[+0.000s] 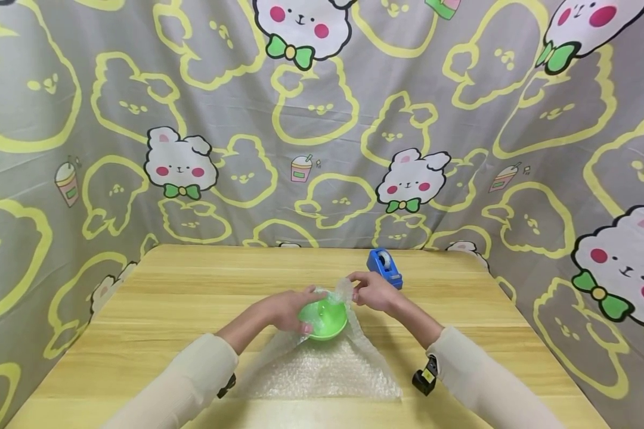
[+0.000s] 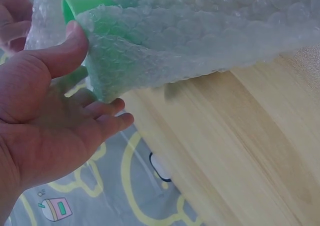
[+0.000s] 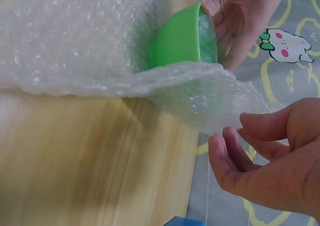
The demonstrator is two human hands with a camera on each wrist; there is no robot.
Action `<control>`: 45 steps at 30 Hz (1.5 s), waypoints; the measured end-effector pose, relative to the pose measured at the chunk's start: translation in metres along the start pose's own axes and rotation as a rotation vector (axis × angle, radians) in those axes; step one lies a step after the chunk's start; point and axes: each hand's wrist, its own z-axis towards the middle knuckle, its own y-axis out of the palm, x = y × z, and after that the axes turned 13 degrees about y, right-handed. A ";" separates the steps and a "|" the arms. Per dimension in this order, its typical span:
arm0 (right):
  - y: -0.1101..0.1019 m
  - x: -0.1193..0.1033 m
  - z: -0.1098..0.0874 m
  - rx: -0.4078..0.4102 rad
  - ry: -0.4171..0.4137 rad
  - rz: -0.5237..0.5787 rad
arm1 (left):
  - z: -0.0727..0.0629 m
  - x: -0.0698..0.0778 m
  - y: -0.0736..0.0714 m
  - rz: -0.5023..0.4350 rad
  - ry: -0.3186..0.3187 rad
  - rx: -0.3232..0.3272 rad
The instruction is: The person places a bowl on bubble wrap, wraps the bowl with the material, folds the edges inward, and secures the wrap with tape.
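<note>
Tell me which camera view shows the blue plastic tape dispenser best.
The head view: the tape dispenser shows nearly whole, roll included, beyond the right hand. The right wrist view catches only a blue corner, likely its own, at the bottom edge; the left wrist view shows none of it.

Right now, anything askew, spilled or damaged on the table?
Nothing stands out: no spill shows, the bowl looks intact where visible, the wrap partly covers it, and the tape dispenser stands upright beyond the right hand.
</note>
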 end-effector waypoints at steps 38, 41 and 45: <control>0.044 0.002 0.022 0.338 -0.075 -0.020 | 0.002 -0.008 0.005 -0.115 0.047 0.127; 0.045 0.002 0.023 0.333 -0.063 -0.008 | 0.002 -0.008 0.005 -0.117 0.066 0.126; 0.045 0.000 0.023 0.333 -0.046 -0.004 | 0.002 -0.009 0.006 -0.112 0.080 0.115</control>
